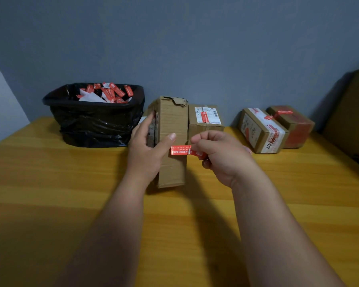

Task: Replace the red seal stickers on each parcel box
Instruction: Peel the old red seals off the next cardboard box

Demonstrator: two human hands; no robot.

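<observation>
A long brown parcel box point(171, 125) lies in the middle of the wooden table point(50, 183), its far end torn. My left hand point(147, 150) grips its left side, thumb laid on the top face. A red seal sticker point(179, 150) lies across the box's right edge, its left half on the top face. My right hand point(218, 154) pinches the sticker's free right end just off the box.
A bin lined with a black bag point(95, 119) stands at the back left, holding several used red stickers and backing papers. Three smaller parcel boxes with red seals sit along the wall: one point(205, 123) behind the held box, two point(261, 131) point(292, 125) to the right. A large carton point(352, 112) stands at far right.
</observation>
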